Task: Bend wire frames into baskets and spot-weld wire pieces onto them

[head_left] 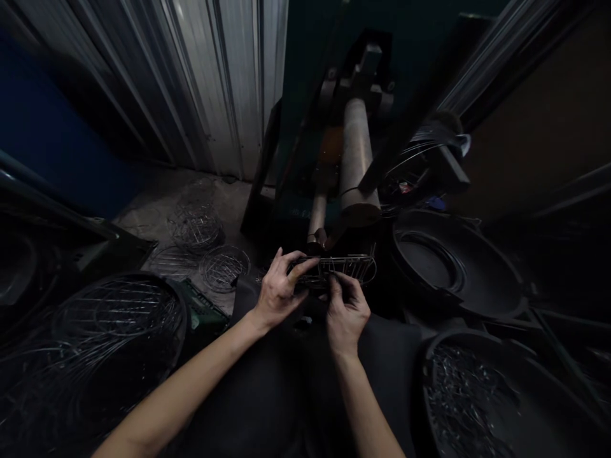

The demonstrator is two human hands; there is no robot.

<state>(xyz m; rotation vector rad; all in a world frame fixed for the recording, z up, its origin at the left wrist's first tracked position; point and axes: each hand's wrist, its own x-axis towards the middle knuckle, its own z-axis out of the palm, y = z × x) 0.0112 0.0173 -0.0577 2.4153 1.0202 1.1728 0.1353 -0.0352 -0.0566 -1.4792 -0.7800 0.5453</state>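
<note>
A round wire rack (358,266) is held up under the tip of a machine's thin metal rod (317,216). My left hand (281,286) grips its left side, with the thumb below and the fingers over the wires. At the front edge of the rack, my right hand (347,308) is closed in a pinch; whatever lies between the fingertips is too small and dark to make out. A thick grey cylinder (357,152) of the machine stands just above and behind the rack.
Wire racks (224,267) lie on the floor at the left. A tub (184,318) of wire racks stands at the lower left, a basin (496,273) at the right, and a tub of small metal pieces (463,394) at the lower right.
</note>
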